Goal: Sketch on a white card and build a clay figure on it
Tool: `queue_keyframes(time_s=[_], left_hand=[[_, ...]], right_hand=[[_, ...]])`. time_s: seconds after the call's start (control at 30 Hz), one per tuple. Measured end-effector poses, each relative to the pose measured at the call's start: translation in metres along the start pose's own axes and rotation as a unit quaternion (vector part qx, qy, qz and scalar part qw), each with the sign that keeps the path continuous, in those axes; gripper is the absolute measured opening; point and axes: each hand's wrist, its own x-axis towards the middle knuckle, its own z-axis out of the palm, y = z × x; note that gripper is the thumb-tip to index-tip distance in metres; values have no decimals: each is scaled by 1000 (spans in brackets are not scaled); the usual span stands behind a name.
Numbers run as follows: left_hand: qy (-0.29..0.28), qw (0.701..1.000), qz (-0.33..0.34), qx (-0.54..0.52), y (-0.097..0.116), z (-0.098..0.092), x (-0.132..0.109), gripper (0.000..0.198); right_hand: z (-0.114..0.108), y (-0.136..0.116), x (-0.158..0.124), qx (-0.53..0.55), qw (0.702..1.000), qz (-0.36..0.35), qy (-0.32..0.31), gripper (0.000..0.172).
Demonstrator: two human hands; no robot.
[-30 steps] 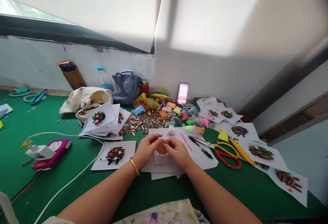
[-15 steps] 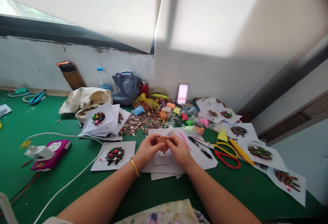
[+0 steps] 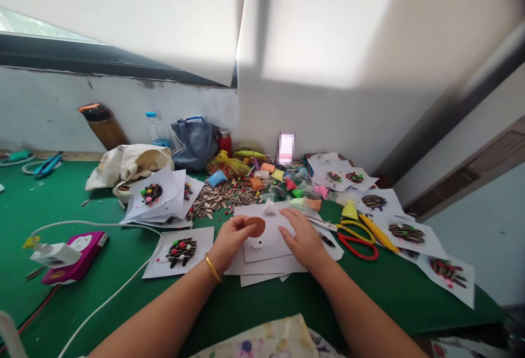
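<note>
Between thumb and fingers, my left hand pinches a flat, round brown clay disc. Below the disc lies a small sheet of white paper with a little white clay shape and a dark dot on it. My right hand is apart from the disc, its fingers spread over the right side of the paper and holding nothing. Beside that hand are a black pen, partly hidden, and scissors with red and yellow handles.
Sunflower seeds are heaped behind the paper, with clay packets next to them. Finished seed hedgehog pictures lie left and right. A white cable curves from a purple box. A phone leans against the wall.
My right hand has let go of the brown disc and moved right with its fingers opening. The left hand keeps the disc, now tilted up. The view has shifted slightly.
</note>
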Motion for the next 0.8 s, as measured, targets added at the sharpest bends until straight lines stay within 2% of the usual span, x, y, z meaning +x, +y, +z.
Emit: queue_keyframes(time_s=[0.07,0.17,0.23,0.33,0.43,0.57,0.67,0.8], left_hand=[[27,999,-28,-20,1,0,0,35],[29,993,-92,-64,4,1,0,41],[30,987,-127,-94,6,1,0,41],[32,979,-152,-132,7,1,1,36],[26,975,-153,-156,7,0,0,34],[17,974,-152,-168,9,0,-1,34],[7,973,-155,-173,10,1,-2,32],[5,972,-166,-168,12,1,-3,34]], right_hand=[[-30,30,-11,-137,990,23,8,37],[-74,83,-39,-282,950,135,7,40],[-97,114,-60,-318,930,179,-38,42],[-113,141,-81,-311,933,167,-77,49],[-117,149,-82,-317,929,159,-102,53],[-121,143,-72,-339,923,126,-133,61],[-130,135,-74,-380,906,137,-129,66],[-145,125,-85,-381,901,166,-121,60]])
